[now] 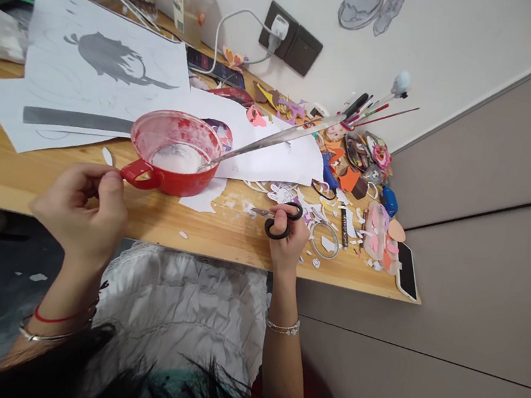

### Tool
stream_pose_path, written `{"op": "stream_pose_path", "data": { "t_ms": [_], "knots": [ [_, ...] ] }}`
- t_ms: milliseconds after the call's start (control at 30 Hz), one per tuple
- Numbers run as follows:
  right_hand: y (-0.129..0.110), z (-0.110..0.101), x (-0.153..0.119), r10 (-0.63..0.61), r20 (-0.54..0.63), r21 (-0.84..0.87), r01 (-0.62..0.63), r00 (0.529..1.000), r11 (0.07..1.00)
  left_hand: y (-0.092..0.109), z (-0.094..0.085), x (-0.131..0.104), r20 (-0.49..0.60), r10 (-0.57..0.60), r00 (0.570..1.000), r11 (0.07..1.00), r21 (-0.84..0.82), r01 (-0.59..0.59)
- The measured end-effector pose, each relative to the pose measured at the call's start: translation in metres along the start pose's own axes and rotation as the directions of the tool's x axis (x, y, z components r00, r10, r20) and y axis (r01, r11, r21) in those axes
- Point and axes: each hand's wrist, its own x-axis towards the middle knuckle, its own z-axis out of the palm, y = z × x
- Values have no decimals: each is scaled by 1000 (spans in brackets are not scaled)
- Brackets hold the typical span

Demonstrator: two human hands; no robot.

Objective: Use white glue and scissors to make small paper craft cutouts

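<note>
My right hand (288, 242) is closed on small scissors (278, 219), fingers through the black loops, the blades pointing left over the wooden tabletop. At the left, my left hand (89, 207) is closed, thumb and forefinger pinched together right by the handle of a red enamel cup (186, 182). Whether the fingertips touch that handle or pinch something small, I cannot tell. White paste-like stuff lies in the cup, and a long metal tool (274, 137) leans out of it to the right. A cut scrap of white paper (204, 197) lies partly under the cup.
Behind the cup lie paper sheets, one with a printed dark-haired figure (105, 58). To the right are many paper scraps, a roll of tape (325, 240), a pen holder (342, 127) and a white phone (407, 272) at the table's end. A charger (279, 28) sits in the wall socket.
</note>
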Motion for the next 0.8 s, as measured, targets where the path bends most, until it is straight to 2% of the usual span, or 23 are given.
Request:
{"op": "stream_pose_path", "data": {
  "t_ms": [133, 267, 533, 633, 733, 800],
  "knots": [
    [-2, 0, 0, 10, -23, -24, -11, 1000, 1000, 4, -1, 0, 11, -14, 1000, 1000, 3, 14],
    [-3, 0, 0, 6, -41, -32, -7, 999, 999, -1, 0, 0, -4, -11, 1000, 1000, -10, 11],
    [-5, 0, -1, 104, -157, 83, -92, 982, 992, -5, 0, 0, -21, 21, 1000, 1000, -1, -21],
    [-5, -3, 0, 275, -245, 265, -208, 930, 941, -1, -1, 0, 1, 1, 1000, 1000, 27, -2],
    [-5, -6, 2, 510, -260, 544, -312, 820, 779, -1, -2, -1, 13, -5, 1000, 999, 52, 4],
    [-5, -7, 3, 592, -228, 671, -316, 773, 671, -2, -2, 0, 8, 0, 1000, 999, 53, 0]
  ]
}}
